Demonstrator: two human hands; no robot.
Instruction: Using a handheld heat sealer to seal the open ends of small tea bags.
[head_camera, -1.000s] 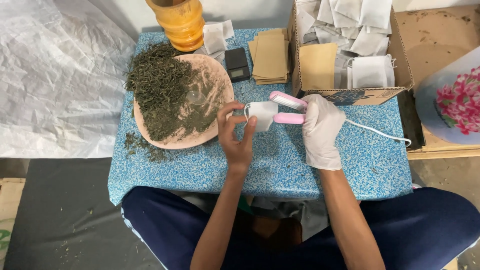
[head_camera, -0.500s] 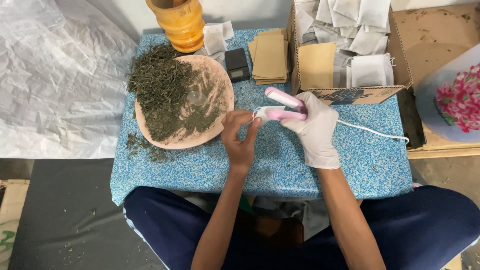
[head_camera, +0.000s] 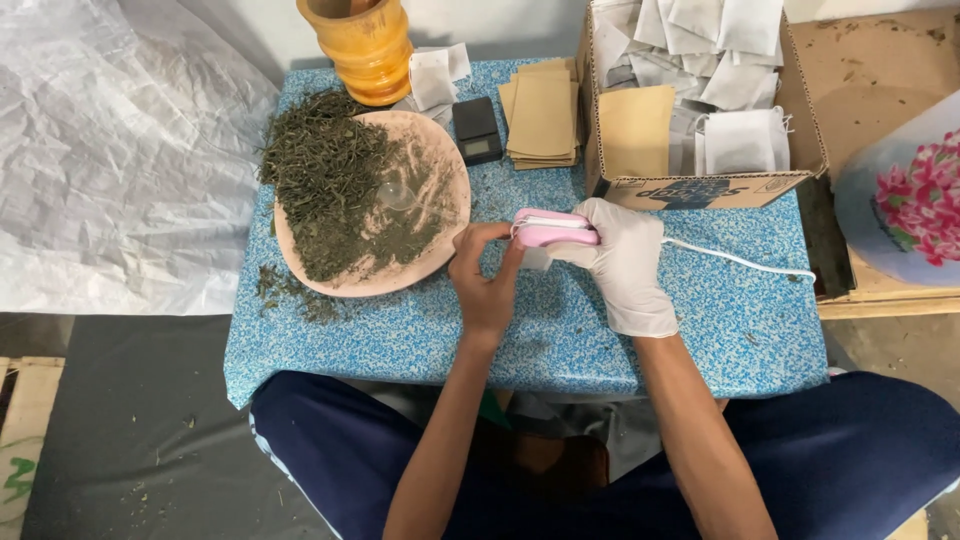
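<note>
The gloved right hand (head_camera: 625, 262) squeezes the pink sealer (head_camera: 555, 230) shut on a small white pouch (head_camera: 535, 259) that the bare left hand (head_camera: 487, 275) pinches just beside it, so sealing looks underway; next comes easing the clamp open.

Gloved right hand (head_camera: 625, 265) squeezing pink sealer (head_camera: 553, 231), left hand (head_camera: 485, 285) pinching sachet (head_camera: 533, 258)

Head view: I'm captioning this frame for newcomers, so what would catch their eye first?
The white-gloved right hand clamping a pink handheld sealer at the middle of the blue speckled table, the bare left hand beside it. Left of them sits a round pinkish plate heaped with dried green leaves.
</note>
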